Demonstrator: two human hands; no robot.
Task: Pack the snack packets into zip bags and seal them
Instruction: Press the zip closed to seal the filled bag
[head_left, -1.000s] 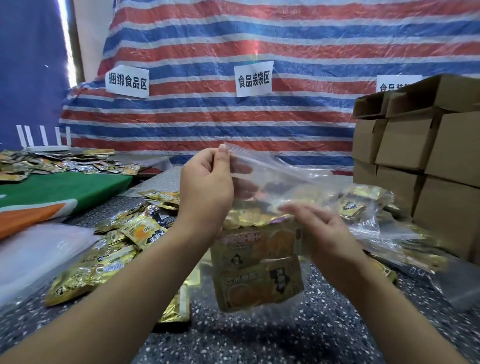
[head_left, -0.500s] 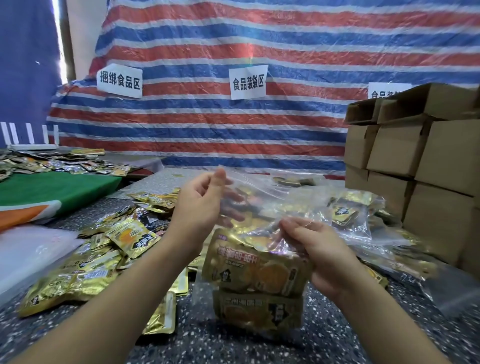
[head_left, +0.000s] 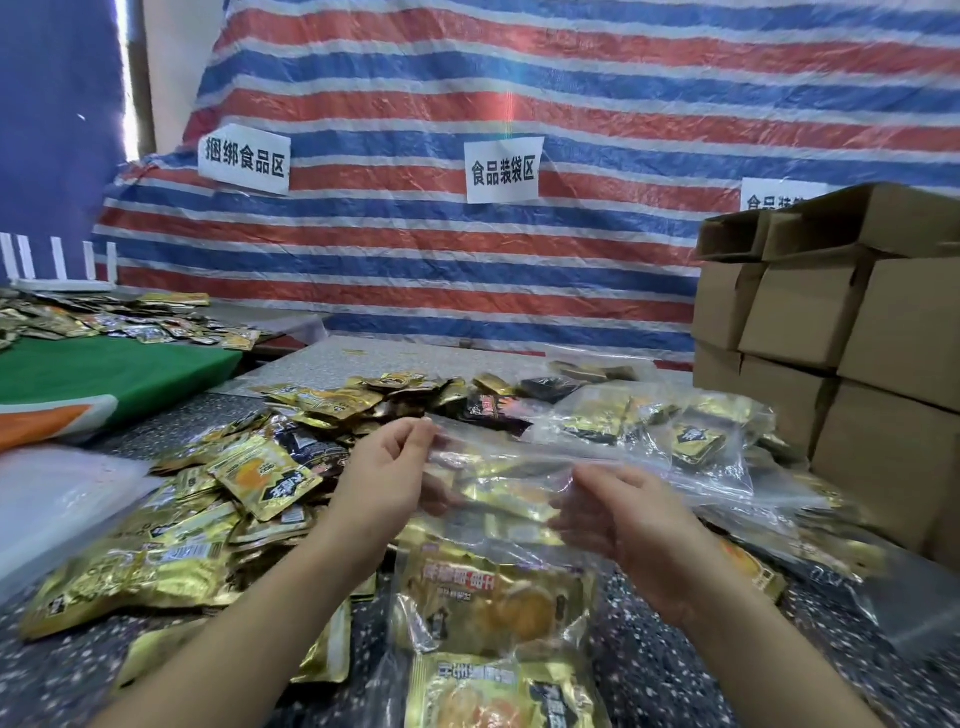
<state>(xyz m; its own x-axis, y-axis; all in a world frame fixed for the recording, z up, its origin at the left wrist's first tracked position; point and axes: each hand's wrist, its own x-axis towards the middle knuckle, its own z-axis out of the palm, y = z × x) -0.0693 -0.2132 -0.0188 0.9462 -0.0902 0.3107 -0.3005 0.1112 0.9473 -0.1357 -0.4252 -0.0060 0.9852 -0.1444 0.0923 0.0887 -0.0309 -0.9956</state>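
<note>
- Snack packets of gold foil (head_left: 493, 608) sat inside a clear plastic zip bag (head_left: 498, 519), lowered within a second from chest height to the speckled tabletop (head_left: 675, 691).
- Left hand (head_left: 387, 478) pinched the bag's mouth corner; right hand (head_left: 618, 514) gripped its rim.
- Sealing looked imminent, the mouth apparently unsealed.

Desk (head_left: 649, 670): dark speckled top, paler at the far edge. On it: heap of loose gold snack packets (head_left: 208, 509) left of centre; filled clear zip bags (head_left: 675, 431) on the right; stacked cardboard boxes (head_left: 831, 332) far right; white plastic sheets (head_left: 57, 499) at the near left; green and orange cloth (head_left: 104, 374) on the left.
</note>
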